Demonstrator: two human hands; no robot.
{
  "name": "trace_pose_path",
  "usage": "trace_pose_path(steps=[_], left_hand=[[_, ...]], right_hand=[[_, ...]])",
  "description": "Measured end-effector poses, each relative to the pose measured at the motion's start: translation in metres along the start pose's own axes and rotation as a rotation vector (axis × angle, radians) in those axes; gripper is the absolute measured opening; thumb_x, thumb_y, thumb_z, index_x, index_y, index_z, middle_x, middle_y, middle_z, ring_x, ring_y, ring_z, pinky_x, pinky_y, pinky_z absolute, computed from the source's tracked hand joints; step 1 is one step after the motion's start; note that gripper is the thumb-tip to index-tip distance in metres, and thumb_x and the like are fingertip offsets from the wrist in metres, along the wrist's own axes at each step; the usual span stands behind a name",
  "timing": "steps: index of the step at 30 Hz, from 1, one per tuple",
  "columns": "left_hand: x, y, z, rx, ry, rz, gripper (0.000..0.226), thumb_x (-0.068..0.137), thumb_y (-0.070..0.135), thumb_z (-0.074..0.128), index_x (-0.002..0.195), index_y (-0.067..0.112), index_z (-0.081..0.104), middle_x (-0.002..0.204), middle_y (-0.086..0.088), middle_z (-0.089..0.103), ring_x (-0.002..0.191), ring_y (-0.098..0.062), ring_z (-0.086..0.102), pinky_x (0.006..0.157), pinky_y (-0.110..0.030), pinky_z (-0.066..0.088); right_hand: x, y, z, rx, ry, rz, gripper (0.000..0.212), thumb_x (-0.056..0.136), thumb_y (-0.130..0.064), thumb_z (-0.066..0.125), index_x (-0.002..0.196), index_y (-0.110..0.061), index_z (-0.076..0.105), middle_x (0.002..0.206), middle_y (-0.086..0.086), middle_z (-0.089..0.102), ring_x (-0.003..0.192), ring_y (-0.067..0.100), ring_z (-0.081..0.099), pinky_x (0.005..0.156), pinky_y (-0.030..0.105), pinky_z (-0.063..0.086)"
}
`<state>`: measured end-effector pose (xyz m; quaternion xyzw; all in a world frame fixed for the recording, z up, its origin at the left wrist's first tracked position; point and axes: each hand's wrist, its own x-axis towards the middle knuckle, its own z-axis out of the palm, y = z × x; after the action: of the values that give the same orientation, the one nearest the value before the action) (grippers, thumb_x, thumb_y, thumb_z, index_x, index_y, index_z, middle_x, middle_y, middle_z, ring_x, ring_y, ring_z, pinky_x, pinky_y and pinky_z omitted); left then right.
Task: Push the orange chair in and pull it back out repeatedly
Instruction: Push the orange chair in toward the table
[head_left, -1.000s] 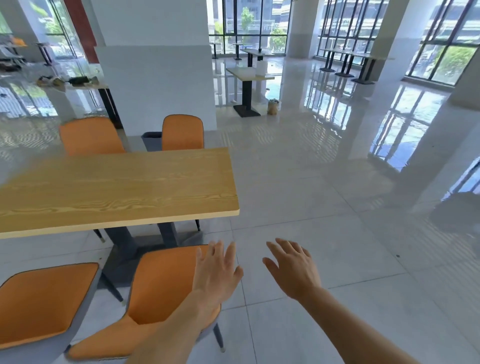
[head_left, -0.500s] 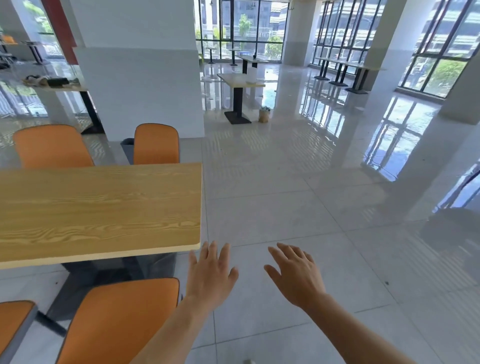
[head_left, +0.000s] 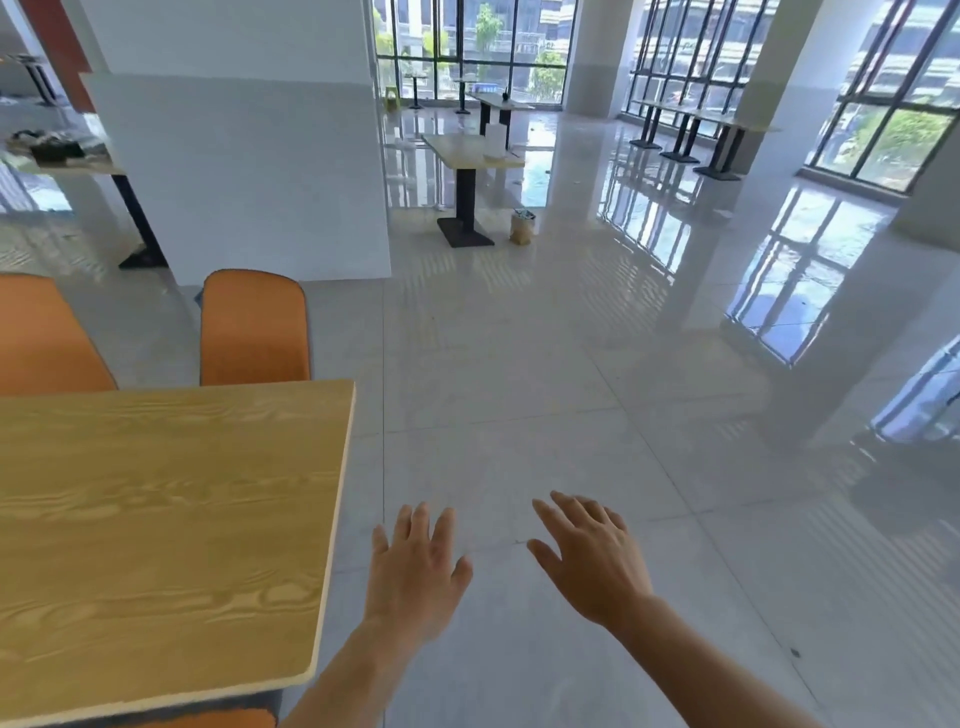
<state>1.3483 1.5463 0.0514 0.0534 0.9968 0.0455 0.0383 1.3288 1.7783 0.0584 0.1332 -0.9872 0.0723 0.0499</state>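
Only a thin orange strip of the near chair shows at the bottom edge, below the front rim of the wooden table; the rest of it is hidden. My left hand hovers over the floor just right of the table's corner, palm down, fingers spread, holding nothing. My right hand floats beside it further right, also open and empty. Neither hand touches a chair. Two more orange chairs stand at the table's far side, one at the right and one at the left edge.
A white pillar rises behind the table. A small pedestal table with a bucket beside it stands further back. Long tables line the windows. Glossy tiled floor stretches to the right.
The view has swung right and up, so the near orange chair has slid almost out of the bottom edge. Both hands stay open, now over bare floor beside the table.
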Motion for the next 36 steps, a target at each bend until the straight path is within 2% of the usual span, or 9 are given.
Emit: trace_pose_path(steps=[2,5,8,13,19,27,30,33,36], left_hand=[[0.037,-0.002,-0.001,0.013,-0.008,-0.022,0.072,0.091,0.056,0.004,0.153,0.022,0.013,0.162,-0.012,0.018,0.150,-0.031,0.010,0.118,-0.057,0.016],[0.094,-0.006,-0.003,0.013,-0.016,-0.078,0.070,0.092,0.056,0.008,0.153,0.022,0.015,0.161,-0.012,0.020,0.149,-0.031,0.012,0.117,-0.058,0.020],[0.150,-0.015,0.001,0.016,-0.018,-0.134,0.060,0.099,0.051,0.024,0.152,0.023,0.014,0.162,-0.012,0.016,0.150,-0.031,0.009,0.117,-0.058,0.018],[0.250,-0.022,-0.001,-0.004,0.014,-0.282,0.065,0.092,0.054,0.016,0.150,0.024,0.018,0.158,-0.012,0.027,0.146,-0.030,0.021,0.115,-0.057,0.025],[0.336,-0.047,-0.010,-0.072,0.039,-0.475,0.059,0.099,0.049,0.032,0.152,0.026,0.021,0.158,-0.008,0.030,0.147,-0.027,0.021,0.116,-0.055,0.024],[0.472,-0.129,-0.005,-0.154,0.061,-0.681,0.063,0.101,0.051,0.030,0.155,0.023,0.014,0.162,-0.008,0.021,0.150,-0.026,0.014,0.118,-0.052,0.021],[0.527,-0.170,-0.007,-0.168,0.055,-0.724,0.062,0.100,0.052,0.029,0.153,0.023,0.015,0.160,-0.008,0.023,0.149,-0.027,0.016,0.117,-0.052,0.023],[0.572,-0.211,-0.020,-0.182,0.043,-0.748,0.062,0.101,0.051,0.027,0.154,0.022,0.012,0.162,-0.010,0.021,0.150,-0.028,0.011,0.119,-0.054,0.017],[0.608,-0.253,-0.038,-0.175,0.049,-0.801,0.063,0.101,0.051,0.026,0.155,0.023,0.010,0.163,-0.009,0.017,0.151,-0.027,0.007,0.120,-0.054,0.014]], right_hand=[[0.036,0.015,0.007,-0.002,-0.005,-0.023,0.055,0.097,-0.060,0.038,0.144,-0.033,0.043,0.149,-0.003,0.049,0.138,0.021,0.043,0.111,0.040,0.037],[0.097,0.038,0.021,0.005,-0.004,-0.067,0.054,0.095,-0.060,0.034,0.140,-0.032,0.048,0.145,-0.001,0.053,0.133,0.022,0.048,0.109,0.043,0.042],[0.163,0.055,0.036,-0.004,-0.013,-0.147,0.053,0.095,-0.059,0.033,0.138,-0.034,0.050,0.144,0.001,0.055,0.132,0.026,0.051,0.109,0.047,0.043],[0.297,0.090,0.056,-0.030,-0.051,-0.310,0.052,0.097,-0.056,0.031,0.140,-0.033,0.050,0.148,0.003,0.052,0.135,0.028,0.048,0.111,0.050,0.040],[0.435,0.095,0.065,-0.029,-0.128,-0.485,0.053,0.099,-0.057,0.029,0.143,-0.032,0.047,0.150,0.003,0.049,0.137,0.028,0.046,0.114,0.050,0.037],[0.623,0.054,0.113,-0.061,-0.166,-0.642,0.054,0.098,-0.057,0.029,0.141,-0.032,0.050,0.147,0.002,0.053,0.135,0.026,0.049,0.112,0.048,0.039],[0.697,0.026,0.124,-0.061,-0.204,-0.690,0.058,0.098,-0.058,0.023,0.145,-0.031,0.044,0.153,0.002,0.045,0.141,0.026,0.040,0.117,0.049,0.032],[0.771,-0.007,0.125,-0.049,-0.223,-0.729,0.057,0.101,-0.056,0.025,0.150,-0.030,0.036,0.159,0.002,0.035,0.146,0.025,0.030,0.121,0.047,0.022],[0.836,-0.041,0.127,-0.043,-0.231,-0.770,0.062,0.099,-0.058,0.018,0.150,-0.030,0.037,0.158,0.002,0.037,0.146,0.025,0.031,0.121,0.046,0.023]])
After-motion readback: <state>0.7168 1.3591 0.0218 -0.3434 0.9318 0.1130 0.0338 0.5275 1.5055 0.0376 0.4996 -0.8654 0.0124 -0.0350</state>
